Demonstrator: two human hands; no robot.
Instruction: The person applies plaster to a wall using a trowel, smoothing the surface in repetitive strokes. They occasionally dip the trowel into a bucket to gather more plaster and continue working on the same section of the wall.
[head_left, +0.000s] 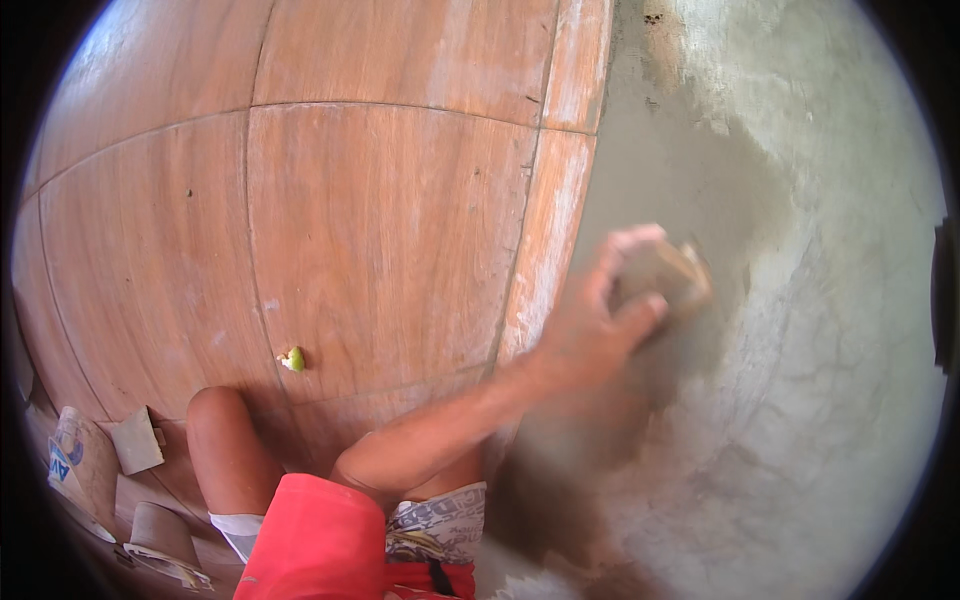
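My left hand (618,300) is curled around a tan, block-like piece (690,275), blurred by motion; whether it is a sponge or something stiffer I cannot make out. The fingers lie along its far side and the thumb is on the near side. It is over a damp, dark grey cement patch (680,170) that runs along the right edge of the wood-look tiles. My left forearm reaches across from the lower middle, out of a red sleeve (318,535). My right hand does not show.
Reddish wood-look tiles (390,230) cover the left side, and paler grey cement (800,400) the right. A small green and white scrap (292,359) lies on the tiles. By my bent knee are a printed, bag-like container (85,465), a grey flat piece (138,442) and a grey tub-like container (165,540).
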